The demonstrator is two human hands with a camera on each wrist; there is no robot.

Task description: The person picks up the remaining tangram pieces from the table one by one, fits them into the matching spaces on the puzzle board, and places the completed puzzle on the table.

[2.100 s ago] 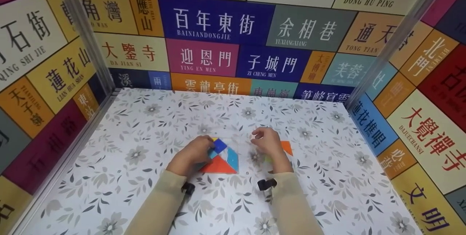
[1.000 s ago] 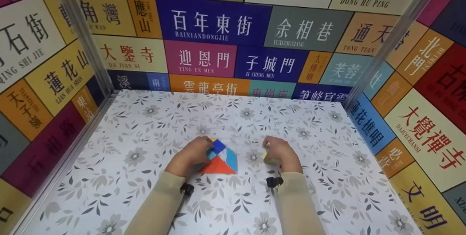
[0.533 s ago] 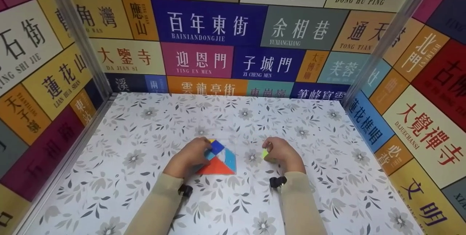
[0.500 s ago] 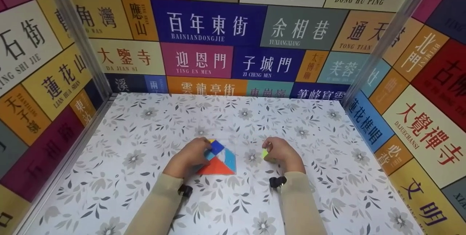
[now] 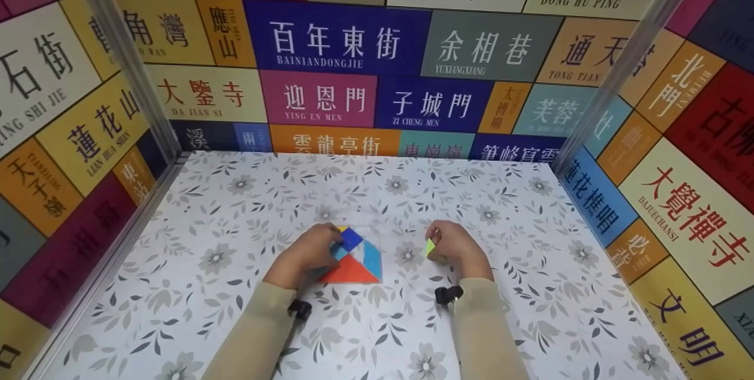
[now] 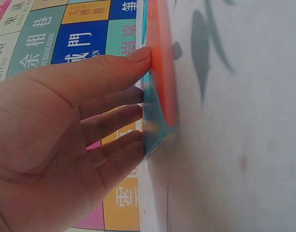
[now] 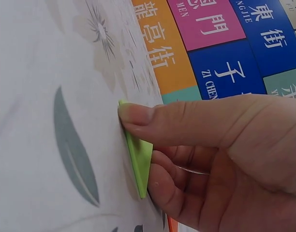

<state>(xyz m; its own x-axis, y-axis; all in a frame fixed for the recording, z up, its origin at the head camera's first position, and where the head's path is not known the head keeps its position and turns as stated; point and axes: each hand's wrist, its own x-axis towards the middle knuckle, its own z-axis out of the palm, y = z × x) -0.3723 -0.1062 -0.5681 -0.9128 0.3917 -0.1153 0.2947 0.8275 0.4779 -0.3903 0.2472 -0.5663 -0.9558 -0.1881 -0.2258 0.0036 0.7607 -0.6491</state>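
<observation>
On the patterned table, flat tangram pieces lie joined: a red-orange triangle (image 5: 351,270), a dark blue square (image 5: 352,239), a light blue piece (image 5: 371,255), and a bit of yellow. White table pattern shows between the square and light blue piece. My left hand (image 5: 309,253) rests at their left side, partly covering them; in the left wrist view its thumb touches the red-orange edge, with fairly straight fingers at a teal piece (image 6: 154,116). To the right, my right hand (image 5: 459,247) pinches a lime-green triangle tangram piece (image 7: 144,162), tilted up at the table surface.
A sliver of an orange piece (image 7: 172,224) shows below the right hand in the right wrist view. Panels with street-name lettering (image 5: 344,38) wall in the table (image 5: 471,185) at the back and both sides. Each wrist carries a small black camera.
My right hand has shifted right and down, has taken hold of the lime-green triangle and now hides the orange piece in the head view. My left hand stays by the joined pieces.
</observation>
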